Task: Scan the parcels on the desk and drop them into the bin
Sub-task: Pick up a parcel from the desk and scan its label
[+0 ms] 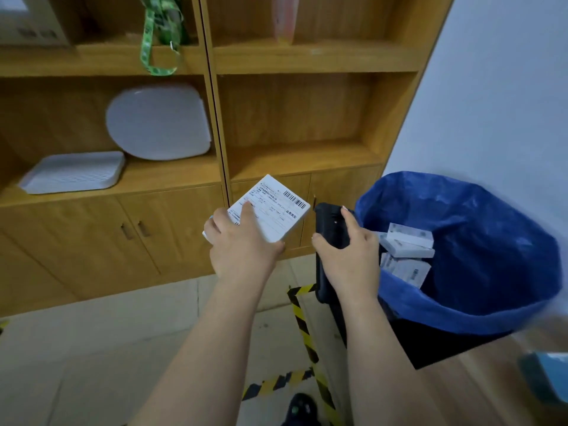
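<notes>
Left hand (242,241) gripping a white labelled parcel (272,210) at frame centre, right hand (347,250) clasping the black handheld scanner (330,229) beside the blue-lined bin (491,241) at right; risk: misread barcode from thumb cover or tilt.

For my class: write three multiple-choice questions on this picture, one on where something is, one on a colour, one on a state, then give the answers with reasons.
1. Where are the parcels already dropped?
A. On the shelf
B. In the bin
C. On the floor

2. What colour is the bin's liner?
A. Blue
B. Green
C. White

3. What is the left hand doing?
A. Hanging idle
B. Holding the scanner
C. Holding a labelled parcel

Answers:
1 B: white parcels lie inside the bin.
2 A: the liner is blue.
3 C: the left hand grips the labelled parcel; the right hand holds the scanner.
</notes>
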